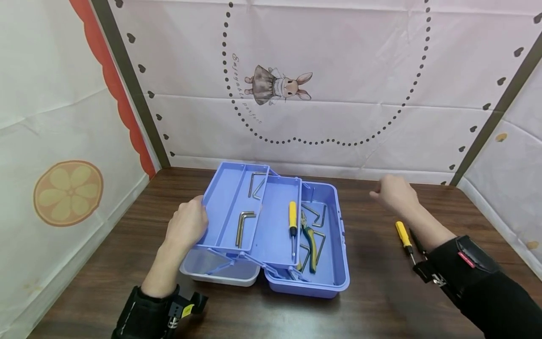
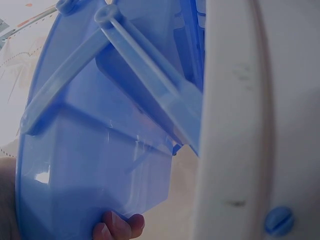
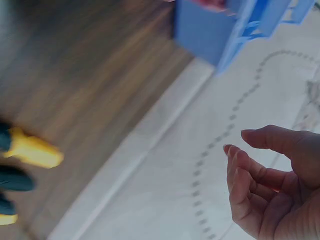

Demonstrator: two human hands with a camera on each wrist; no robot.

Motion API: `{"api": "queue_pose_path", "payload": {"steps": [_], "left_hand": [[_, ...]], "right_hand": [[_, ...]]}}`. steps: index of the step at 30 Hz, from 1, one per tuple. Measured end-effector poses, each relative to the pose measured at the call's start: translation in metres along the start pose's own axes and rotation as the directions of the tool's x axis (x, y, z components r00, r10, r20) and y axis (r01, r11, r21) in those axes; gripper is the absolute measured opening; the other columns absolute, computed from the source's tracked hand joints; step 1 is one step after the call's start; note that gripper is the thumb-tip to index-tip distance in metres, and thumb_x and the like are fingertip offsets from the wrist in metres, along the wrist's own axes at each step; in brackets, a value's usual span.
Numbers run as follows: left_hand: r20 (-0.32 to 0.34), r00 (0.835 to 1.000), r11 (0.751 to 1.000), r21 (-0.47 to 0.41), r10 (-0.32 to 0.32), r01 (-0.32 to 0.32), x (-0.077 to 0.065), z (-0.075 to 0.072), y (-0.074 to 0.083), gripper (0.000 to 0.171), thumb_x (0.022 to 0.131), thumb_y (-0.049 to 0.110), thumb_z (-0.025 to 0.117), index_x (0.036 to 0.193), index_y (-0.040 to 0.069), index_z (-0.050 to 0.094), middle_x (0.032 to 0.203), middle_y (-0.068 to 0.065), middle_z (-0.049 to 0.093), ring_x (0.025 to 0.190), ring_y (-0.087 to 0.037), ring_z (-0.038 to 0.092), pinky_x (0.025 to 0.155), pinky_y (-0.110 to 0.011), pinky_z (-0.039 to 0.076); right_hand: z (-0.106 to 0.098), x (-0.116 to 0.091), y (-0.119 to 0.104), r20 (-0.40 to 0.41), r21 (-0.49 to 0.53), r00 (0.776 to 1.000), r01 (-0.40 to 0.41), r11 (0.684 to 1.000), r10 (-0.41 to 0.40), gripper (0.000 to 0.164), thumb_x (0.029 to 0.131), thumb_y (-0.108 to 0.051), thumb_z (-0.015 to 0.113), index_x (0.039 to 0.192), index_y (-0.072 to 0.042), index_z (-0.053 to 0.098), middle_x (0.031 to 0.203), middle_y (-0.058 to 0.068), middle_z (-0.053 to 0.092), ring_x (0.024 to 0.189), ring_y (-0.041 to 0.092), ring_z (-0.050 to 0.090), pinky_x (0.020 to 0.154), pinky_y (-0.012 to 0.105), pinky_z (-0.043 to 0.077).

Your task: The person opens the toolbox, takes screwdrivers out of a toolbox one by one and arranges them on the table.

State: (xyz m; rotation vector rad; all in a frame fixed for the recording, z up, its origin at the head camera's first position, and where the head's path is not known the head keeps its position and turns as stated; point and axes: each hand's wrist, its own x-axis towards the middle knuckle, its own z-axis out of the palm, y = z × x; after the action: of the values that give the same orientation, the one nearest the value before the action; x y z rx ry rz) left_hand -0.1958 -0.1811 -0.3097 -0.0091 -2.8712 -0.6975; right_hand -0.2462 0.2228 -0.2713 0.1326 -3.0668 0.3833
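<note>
My left hand (image 1: 186,223) grips the left edge of the upper tray (image 1: 218,202) of a blue cantilever toolbox (image 1: 336,235), which stands opened out. In the left wrist view, fingertips (image 2: 119,227) curl against the tray's underside. That tray carries several L-shaped hex keys (image 1: 240,228). A yellow-handled screwdriver (image 1: 292,216) lies in the middle tray. Green-and-yellow pliers (image 1: 312,245) lie among more hex keys (image 1: 319,247) in the box bottom. Right of the box, my right hand (image 1: 395,193) hovers over the table, loosely curled and holding nothing.
A second yellow-handled screwdriver (image 1: 404,235) and a dark tool partly hidden by the right forearm lie on the brown table (image 1: 368,301). The whitish lid (image 1: 220,278) spreads below the trays. White printed cloth (image 1: 360,70) walls the back and sides.
</note>
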Motion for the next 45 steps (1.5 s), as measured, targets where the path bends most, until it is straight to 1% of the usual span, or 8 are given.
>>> {"api": "queue_pose_path", "payload": {"steps": [4, 8, 13, 19, 22, 26, 32, 45], "left_hand": [[0.002, 1.0, 1.0, -0.001, 0.0, 0.0, 0.0, 0.0, 0.0, 0.034, 0.089, 0.004, 0.036, 0.117, -0.013, 0.045, 0.099, -0.034, 0.055, 0.073, -0.039, 0.059, 0.056, -0.05, 0.046], [-0.003, 1.0, 1.0, 0.001, -0.001, 0.001, 0.0, 0.0, -0.001, 0.035, 0.089, 0.004, 0.036, 0.118, -0.013, 0.045, 0.099, -0.033, 0.055, 0.071, -0.037, 0.059, 0.055, -0.049, 0.047], [-0.005, 1.0, 1.0, -0.004, -0.005, 0.005, 0.001, 0.001, -0.001, 0.035, 0.089, 0.005, 0.036, 0.118, -0.013, 0.045, 0.099, -0.033, 0.056, 0.072, -0.037, 0.059, 0.055, -0.049, 0.047], [-0.013, 1.0, 1.0, 0.003, -0.007, 0.007, 0.001, 0.001, -0.002, 0.035, 0.089, 0.005, 0.036, 0.118, -0.013, 0.045, 0.099, -0.033, 0.056, 0.074, -0.039, 0.059, 0.057, -0.05, 0.047], [-0.014, 1.0, 1.0, 0.005, -0.006, 0.006, 0.001, 0.001, -0.002, 0.035, 0.089, 0.005, 0.036, 0.118, -0.013, 0.045, 0.098, -0.033, 0.056, 0.073, -0.039, 0.059, 0.056, -0.05, 0.047], [-0.011, 1.0, 1.0, 0.005, -0.008, 0.008, 0.001, 0.001, -0.001, 0.035, 0.089, 0.005, 0.036, 0.118, -0.013, 0.045, 0.098, -0.033, 0.056, 0.071, -0.038, 0.059, 0.054, -0.049, 0.047], [-0.01, 1.0, 1.0, 0.008, -0.007, 0.007, 0.001, 0.001, -0.001, 0.034, 0.089, 0.005, 0.036, 0.117, -0.013, 0.045, 0.098, -0.033, 0.056, 0.07, -0.037, 0.059, 0.054, -0.049, 0.047], [-0.01, 1.0, 1.0, 0.009, -0.006, 0.006, 0.0, 0.001, -0.001, 0.035, 0.09, 0.005, 0.035, 0.119, -0.014, 0.044, 0.1, -0.034, 0.055, 0.075, -0.04, 0.059, 0.057, -0.05, 0.047]], "right_hand": [[-0.001, 0.006, -0.029, -0.067, 0.009, 0.993, 0.093, 0.996, -0.092, 0.021, 0.08, -0.015, 0.058, 0.064, -0.002, 0.06, 0.059, 0.005, 0.055, 0.053, 0.02, 0.048, 0.045, 0.031, 0.039], [0.006, 0.011, -0.059, -0.096, 0.023, 0.984, 0.156, 0.988, -0.153, 0.02, 0.077, -0.015, 0.059, 0.059, -0.005, 0.06, 0.055, 0.003, 0.055, 0.051, 0.019, 0.048, 0.045, 0.03, 0.038], [0.017, 0.013, -0.095, -0.05, 0.039, 0.983, 0.18, 0.983, -0.178, 0.016, 0.078, -0.017, 0.061, 0.065, -0.007, 0.063, 0.06, 0.002, 0.057, 0.051, 0.016, 0.051, 0.049, 0.029, 0.042], [0.034, 0.014, -0.128, 0.001, 0.011, 0.977, 0.211, 0.977, -0.211, 0.028, 0.078, -0.016, 0.06, 0.052, -0.009, 0.054, 0.048, -0.002, 0.046, 0.043, 0.011, 0.042, 0.041, 0.024, 0.034], [0.042, 0.014, -0.138, 0.034, 0.006, 0.976, 0.217, 0.976, -0.217, 0.027, 0.079, -0.017, 0.06, 0.053, -0.01, 0.054, 0.049, -0.002, 0.047, 0.045, 0.011, 0.044, 0.041, 0.023, 0.034], [0.05, 0.014, -0.149, 0.094, -0.003, 0.98, 0.178, 0.984, -0.177, 0.018, 0.081, -0.019, 0.062, 0.069, -0.006, 0.058, 0.061, 0.002, 0.053, 0.051, 0.014, 0.05, 0.043, 0.023, 0.038], [0.058, 0.016, -0.158, 0.141, -0.068, 0.979, 0.155, 0.985, -0.145, 0.017, 0.082, -0.021, 0.062, 0.085, -0.004, 0.061, 0.068, 0.005, 0.053, 0.054, 0.015, 0.051, 0.045, 0.023, 0.038], [0.068, 0.02, -0.169, 0.127, -0.205, 0.988, 0.111, 0.972, -0.086, 0.025, 0.08, -0.027, 0.065, 0.094, -0.006, 0.064, 0.074, 0.005, 0.054, 0.06, 0.018, 0.051, 0.05, 0.026, 0.039]]}}
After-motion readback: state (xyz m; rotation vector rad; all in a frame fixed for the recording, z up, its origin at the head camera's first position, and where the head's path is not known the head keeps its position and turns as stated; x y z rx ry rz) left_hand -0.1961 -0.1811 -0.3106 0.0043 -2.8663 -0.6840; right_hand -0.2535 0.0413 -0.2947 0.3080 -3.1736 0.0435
